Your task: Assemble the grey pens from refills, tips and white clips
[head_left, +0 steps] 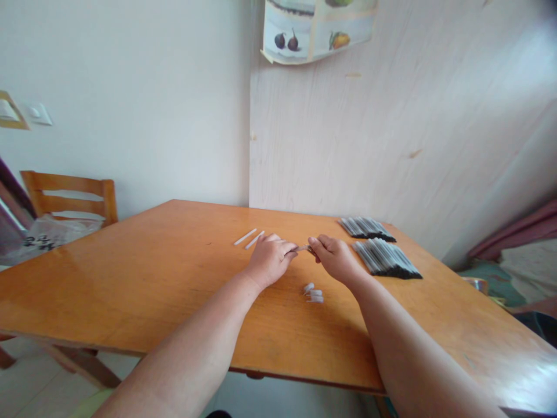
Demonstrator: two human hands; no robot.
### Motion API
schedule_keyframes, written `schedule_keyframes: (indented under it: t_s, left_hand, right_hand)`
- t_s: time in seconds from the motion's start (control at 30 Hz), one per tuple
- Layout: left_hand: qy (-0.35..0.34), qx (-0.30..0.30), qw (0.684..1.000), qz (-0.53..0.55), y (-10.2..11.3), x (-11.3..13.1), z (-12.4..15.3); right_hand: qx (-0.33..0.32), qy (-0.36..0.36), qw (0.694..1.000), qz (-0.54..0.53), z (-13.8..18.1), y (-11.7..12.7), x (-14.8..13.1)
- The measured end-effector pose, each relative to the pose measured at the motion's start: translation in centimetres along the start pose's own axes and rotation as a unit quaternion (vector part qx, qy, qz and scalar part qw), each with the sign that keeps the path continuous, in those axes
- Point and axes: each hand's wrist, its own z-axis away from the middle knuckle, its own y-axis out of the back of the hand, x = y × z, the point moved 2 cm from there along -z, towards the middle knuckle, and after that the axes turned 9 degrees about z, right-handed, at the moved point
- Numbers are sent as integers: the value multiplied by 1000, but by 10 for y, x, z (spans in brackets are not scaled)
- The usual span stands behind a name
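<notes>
Held a thin pale stick (303, 248) between both hands, just above the middle of the orange wooden worktop (130, 278). Gripped one end with the left hand (270, 258), knuckles up, fingers curled in narrow around it. Pinched the other end with the right hand (335, 255), thumb and forefinger pressed tight together, the other fingers tucked under. Could not tell whether the stick touched the wood. Reached in with both bare forearms from the near edge.

Had two white sticks (250, 237) lying flat just beyond the left hand, side by side, close to the knuckles but apart from them. Had a few small white pieces (314, 294) clustered on the wood near the right wrist, on the near side, touched by neither hand. Had a nearer bundle (385, 258) of dark-ended sticks just beside the right hand, on its outer side, and a farther bundle (365, 227) beyond that, close to the wall.

Faced a wooden chair (69, 197) at the far left corner, with a clear plastic bag (47, 235) before it. Looked up at a fruit poster (317, 26) on the wall, and a switch (39, 113) far left.
</notes>
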Motion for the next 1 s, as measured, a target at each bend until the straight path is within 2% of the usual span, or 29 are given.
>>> schedule_keyframes:
  t_s: [0.23,0.5,0.7,0.87,1.0]
  left_hand:
    - [6,6,1000,-4,-1,-2,0]
    - [5,-5,1000,-1,1,0,1]
    - [19,-7,1000,14,-2,-1,-1]
    - [74,-30,990,112,-6,-6,-1]
    - [136,-73,958,242,-7,-11,-2]
  right_hand:
    - [3,11,999,-35,0,1,1]
    - [20,24,999,41,-1,0,-1]
    - [-10,11,999,-36,-1,-5,5]
    - [18,9,998,-62,-1,-3,3]
    - [50,-11,995,-86,-1,0,3]
